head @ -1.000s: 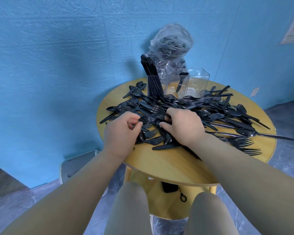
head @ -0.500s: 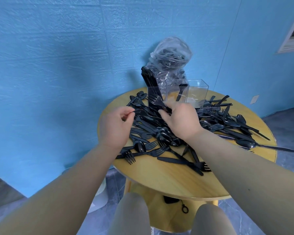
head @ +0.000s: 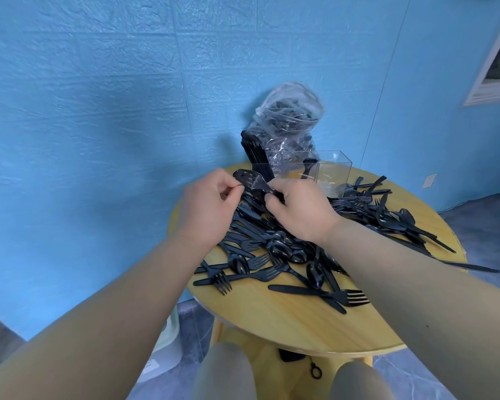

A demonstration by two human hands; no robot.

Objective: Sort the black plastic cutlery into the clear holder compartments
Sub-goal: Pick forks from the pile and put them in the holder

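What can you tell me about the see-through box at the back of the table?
The clear holder looks like glossy, see-through plastic with straight walls and square corners. It stands upright at the far edge of the round wooden table, in front of a crinkly plastic bag. Its left compartment is packed with upright black cutlery. One black piece leans in the middle. The right compartment looks empty. Loose cutlery lies against its base.

Glossy black plastic on pale wood – clear holder behind.
Cutlery (head: 286, 249) below the fingers (head: 274, 202): shiny, smooth plastic. Round table (head: 300, 324): light wood grain, satin. Holder (head: 334, 168) beyond the fingers: clear, hard, glossy. Bag (head: 289, 116) – crinkled clear film. Wall (head: 98, 111): rough, matt blue.
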